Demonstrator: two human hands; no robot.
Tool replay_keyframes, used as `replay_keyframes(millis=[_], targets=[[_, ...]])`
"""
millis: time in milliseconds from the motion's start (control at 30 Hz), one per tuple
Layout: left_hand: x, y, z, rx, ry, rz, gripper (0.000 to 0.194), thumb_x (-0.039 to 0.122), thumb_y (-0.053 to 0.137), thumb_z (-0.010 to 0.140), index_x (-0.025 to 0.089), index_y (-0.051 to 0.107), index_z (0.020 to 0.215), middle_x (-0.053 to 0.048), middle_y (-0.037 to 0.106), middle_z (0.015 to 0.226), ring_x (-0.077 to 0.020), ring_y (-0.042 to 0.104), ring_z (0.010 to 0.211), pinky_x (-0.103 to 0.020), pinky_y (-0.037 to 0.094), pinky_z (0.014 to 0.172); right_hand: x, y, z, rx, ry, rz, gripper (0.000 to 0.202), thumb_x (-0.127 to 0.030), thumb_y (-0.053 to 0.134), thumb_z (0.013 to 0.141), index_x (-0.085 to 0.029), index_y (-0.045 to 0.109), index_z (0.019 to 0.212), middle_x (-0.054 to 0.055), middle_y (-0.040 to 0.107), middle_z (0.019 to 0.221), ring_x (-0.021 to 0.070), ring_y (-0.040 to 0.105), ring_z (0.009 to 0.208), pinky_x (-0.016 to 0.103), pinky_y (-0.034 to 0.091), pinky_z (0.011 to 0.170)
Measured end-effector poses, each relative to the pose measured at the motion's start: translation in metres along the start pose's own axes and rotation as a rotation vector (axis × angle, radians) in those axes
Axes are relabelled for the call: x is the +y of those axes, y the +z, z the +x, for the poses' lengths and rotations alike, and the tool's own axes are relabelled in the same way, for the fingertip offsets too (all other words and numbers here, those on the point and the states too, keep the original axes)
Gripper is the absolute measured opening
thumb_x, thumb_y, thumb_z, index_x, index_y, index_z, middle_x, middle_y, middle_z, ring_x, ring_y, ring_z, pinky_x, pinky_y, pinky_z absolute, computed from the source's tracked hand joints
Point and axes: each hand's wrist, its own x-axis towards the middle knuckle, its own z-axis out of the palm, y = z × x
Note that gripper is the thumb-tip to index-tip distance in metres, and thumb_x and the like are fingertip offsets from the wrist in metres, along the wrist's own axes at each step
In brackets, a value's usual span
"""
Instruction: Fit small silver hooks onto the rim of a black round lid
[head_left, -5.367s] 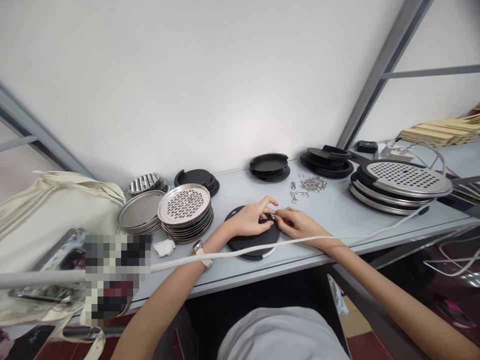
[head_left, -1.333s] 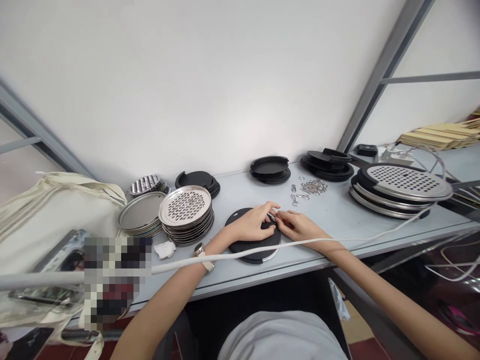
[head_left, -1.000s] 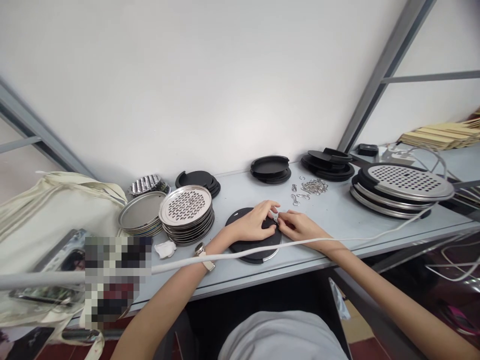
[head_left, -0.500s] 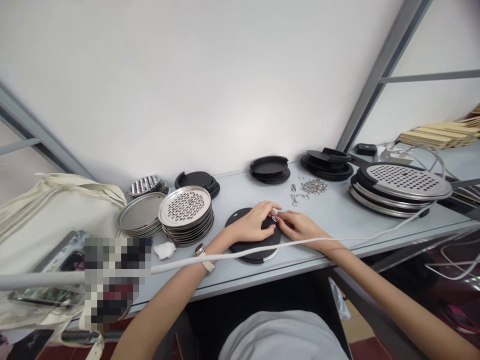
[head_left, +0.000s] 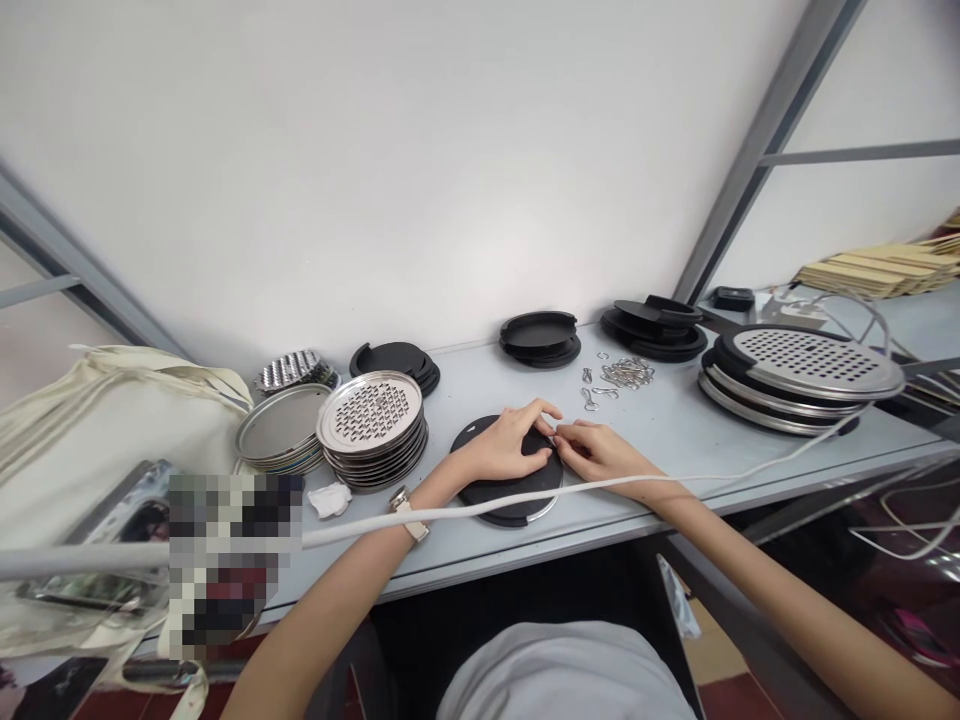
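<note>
A round black plastic disc [head_left: 480,490] with a metal rim showing at its front right lies flat near the table's front edge. My left hand [head_left: 510,445] rests across its top, fingers curled and thumb bent in over the right part. From the right, my right hand [head_left: 592,452] meets it with thumb and fingertips pinched together at the disc's right edge. A small metal clip is in that pinch, now almost wholly hidden by the fingers. Behind my right hand lie loose metal clips [head_left: 628,373] in a small heap, with a few single ones [head_left: 589,400] nearer.
To the left stand stacked metal grater discs [head_left: 375,415] and plain metal discs [head_left: 279,428]. Black round holders [head_left: 538,340] sit along the wall. On the right is a pile of rimmed graters [head_left: 814,365]. A white cable [head_left: 480,508] crosses in front of my wrists.
My right fingertips have closed over the small metal clip, which showed between the hands before. Both hands have otherwise barely shifted.
</note>
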Motion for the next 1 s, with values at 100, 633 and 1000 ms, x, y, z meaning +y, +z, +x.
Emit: replay_keyframes(millis=[100, 633, 1000], targets=[[-0.0007, 0.0005, 0.0003, 0.006, -0.006, -0.040, 0.045, 0.012, 0.054, 0.076, 0.021, 0.040, 0.117, -0.004, 0.062, 0.104, -0.0157, 0.057, 0.102, -0.033, 0.038, 0.097, -0.0007, -0.0003, 0.0000, 0.007, 0.019, 0.010, 0.029, -0.029, 0.038, 0.089, -0.020, 0.043, 0.062, -0.002, 0.047, 0.056, 0.0123, 0.045, 0.053, 0.024, 0.033, 0.054], [-0.0058, 0.0000, 0.0013, 0.012, -0.059, -0.269, 0.042, 0.007, 0.051, 0.075, 0.020, 0.038, 0.113, -0.003, 0.065, 0.091, -0.0140, 0.060, 0.092, -0.033, 0.042, 0.092, 0.0035, 0.0024, -0.0011, 0.001, 0.064, 0.051, 0.024, -0.028, 0.045, 0.081, -0.020, 0.036, 0.060, -0.004, 0.042, 0.057, 0.0104, 0.039, 0.053, 0.022, 0.031, 0.051], [0.0026, -0.0061, 0.0006, 0.111, -0.032, 0.401, 0.016, 0.026, 0.056, 0.079, 0.019, 0.047, 0.089, -0.005, 0.050, 0.093, -0.0215, 0.047, 0.093, -0.037, 0.038, 0.086, -0.0010, 0.0003, -0.0001, 0.010, 0.061, 0.070, 0.025, -0.030, 0.040, 0.086, -0.020, 0.038, 0.063, -0.005, 0.038, 0.055, 0.0099, 0.035, 0.051, 0.022, 0.029, 0.050]])
